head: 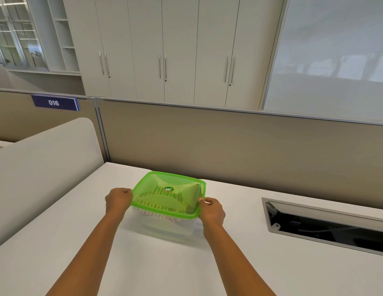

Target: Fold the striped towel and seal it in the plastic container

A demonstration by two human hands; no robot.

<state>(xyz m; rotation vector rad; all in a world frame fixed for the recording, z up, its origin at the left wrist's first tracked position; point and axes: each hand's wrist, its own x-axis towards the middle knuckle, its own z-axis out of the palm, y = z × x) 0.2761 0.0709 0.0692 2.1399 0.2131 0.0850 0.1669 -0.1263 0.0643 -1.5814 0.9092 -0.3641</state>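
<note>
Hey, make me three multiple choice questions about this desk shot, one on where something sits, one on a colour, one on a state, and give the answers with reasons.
1. Where is the open cable slot relative to the plastic container?
A. To its right
B. To its left
C. Under it

2. What colour is the lid?
A. Blue
B. Green
C. Red

3. What is happening with the lid?
A. It lies on the desk beside the container
B. It leans against the partition
C. Both hands hold it on top of the container

Answers:
1. A, the slot is cut into the desk on the right.
2. B, translucent green, with the striped towel showing through.
3. C, the left hand and right hand grip opposite edges.
</note>
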